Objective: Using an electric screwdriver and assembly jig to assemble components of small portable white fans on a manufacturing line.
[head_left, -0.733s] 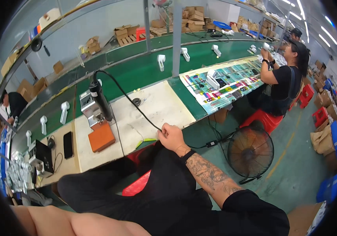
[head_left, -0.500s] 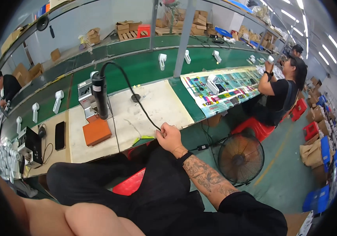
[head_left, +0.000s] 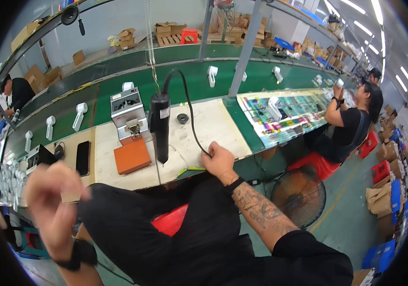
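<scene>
My right hand (head_left: 219, 159) is closed at the front edge of the workbench, with the black cable (head_left: 195, 128) pinched between thumb and fingers. That cable arches up to a black electric screwdriver (head_left: 161, 126), which hangs tip down over the bench from a coiled line (head_left: 149, 38). My left hand (head_left: 54, 195), smeared by motion, is raised at the lower left with its fingers bent. Whether anything is in it cannot be made out. Behind the screwdriver stands a silver boxy machine (head_left: 130, 112), and an orange block (head_left: 132, 156) lies in front of it.
White round-headed parts with handles (head_left: 80, 117) lie on the green conveyor (head_left: 106, 86). A black phone (head_left: 83, 158) rests left of the orange block. At right are a floor fan (head_left: 299, 196) and a seated co-worker (head_left: 351, 117). A metal post (head_left: 247, 50) rises behind the bench.
My left hand has come up into view at the lower left. The screwdriver has shifted right, away from the silver machine. My right hand stays on the cable; the whole view has moved slightly.
</scene>
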